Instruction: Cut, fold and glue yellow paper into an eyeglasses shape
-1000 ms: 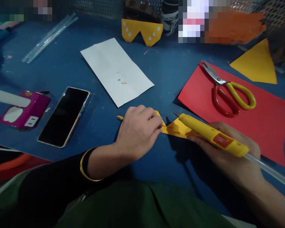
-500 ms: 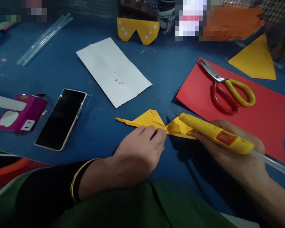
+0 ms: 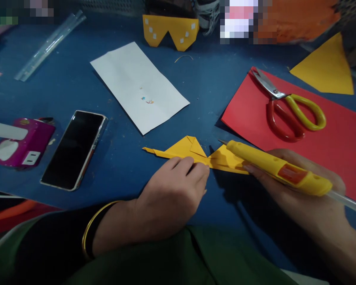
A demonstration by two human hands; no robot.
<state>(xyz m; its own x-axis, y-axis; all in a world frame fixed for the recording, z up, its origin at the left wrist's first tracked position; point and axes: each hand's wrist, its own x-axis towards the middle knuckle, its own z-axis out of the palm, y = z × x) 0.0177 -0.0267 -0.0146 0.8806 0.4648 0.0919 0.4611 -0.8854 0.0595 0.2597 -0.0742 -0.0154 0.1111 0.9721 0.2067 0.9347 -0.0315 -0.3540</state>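
My left hand point(image 3: 175, 190) is closed on the near edge of a folded yellow paper piece point(image 3: 182, 148), its fingertips hidden under the knuckles. The paper has two raised peaks with a notch between them and a thin rolled tip at its left end. In my right hand point(image 3: 311, 198) lies a yellow hot glue gun point(image 3: 255, 158), with a clear glue stick point(image 3: 348, 202) coming out of its back. Its metal nozzle points left, just above the paper's right peak. The right fingertips are close to the paper's right end; whether they touch it I cannot tell.
Red-and-yellow-handled scissors point(image 3: 280, 95) lie on a red sheet point(image 3: 237, 107) at right. A white sheet point(image 3: 130, 79), yellow mask-shaped paper point(image 3: 170, 29), yellow offcut point(image 3: 329, 69), phone point(image 3: 74, 150), purple device point(image 3: 26, 138) and clear glue sticks point(image 3: 50, 47) rest on the blue table.
The glue gun and my right hand have shifted slightly right. My left hand keeps its place on the yellow paper. The view has moved a little, spreading the surrounding things outward.
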